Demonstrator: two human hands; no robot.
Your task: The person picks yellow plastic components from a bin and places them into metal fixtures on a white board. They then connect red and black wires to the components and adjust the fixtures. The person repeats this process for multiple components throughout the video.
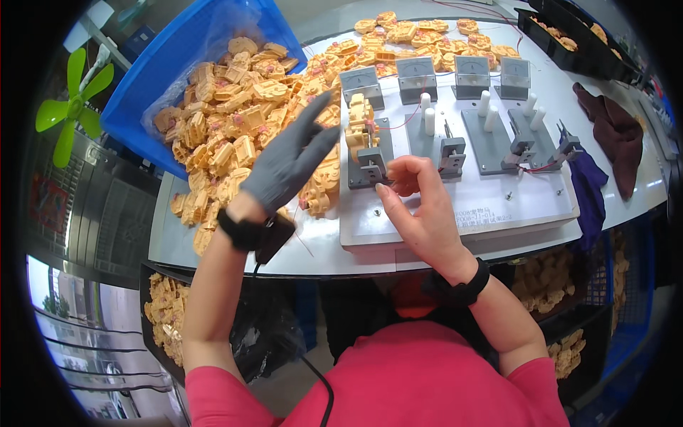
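Note:
My left hand (pixel 288 164), in a grey glove, reaches over the heap of orange-yellow plastic parts (pixel 242 121). Its fingers are stretched out and hold nothing that I can see. One orange-yellow plastic part (pixel 361 117) stands upright on the leftmost grey fixture of a white test board (pixel 498 206). Close by that fixture's small metal clamp (pixel 370 167) is my bare right hand (pixel 423 206). Its fingers are curved, with a gap between thumb and forefinger and nothing visible in between. Whether the fingertips touch the clamp I cannot tell.
A blue bin (pixel 160 85) lies tipped at the left, its parts spilling onto the table. Several small meters (pixel 417 80) line the board's back, behind fixtures with white pegs (pixel 491 117). Dark cloths (pixel 612 132) and a black tray (pixel 580 46) lie at the right.

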